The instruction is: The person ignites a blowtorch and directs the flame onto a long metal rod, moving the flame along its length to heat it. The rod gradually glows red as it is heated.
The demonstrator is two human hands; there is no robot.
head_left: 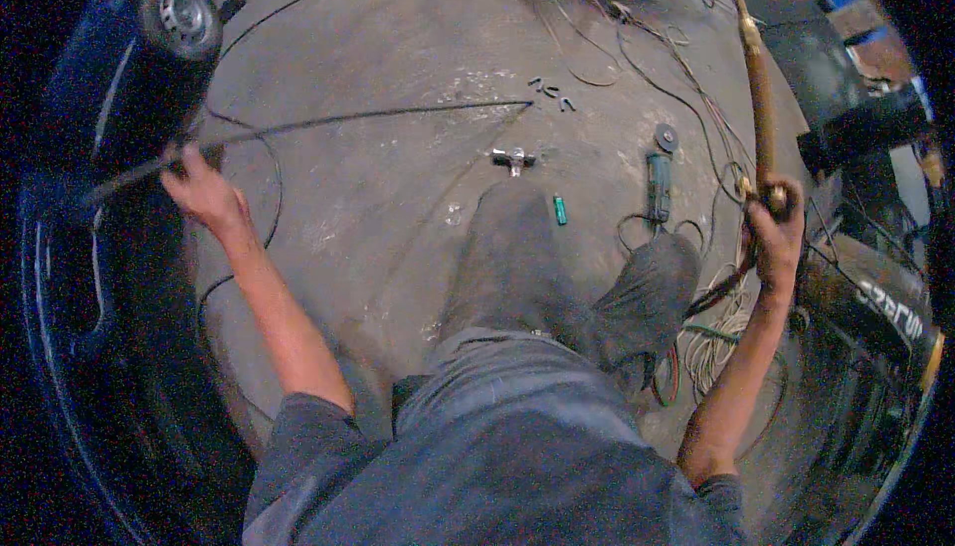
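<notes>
Your shirt (487,447), foremost; your left hand (207,191) curled round a bar (368,117) running rightward, your right hand (778,236) clasping a brass-coloured tool (763,108) pointing away.

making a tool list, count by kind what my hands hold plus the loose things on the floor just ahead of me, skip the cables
Long dark rod, in the left hand: 1
Torch-like tool, in the right hand: 1
Angle grinder: 1
Small green item: 1
T-shaped metal piece: 1
Small curved pieces: 3
Total: 8
</notes>
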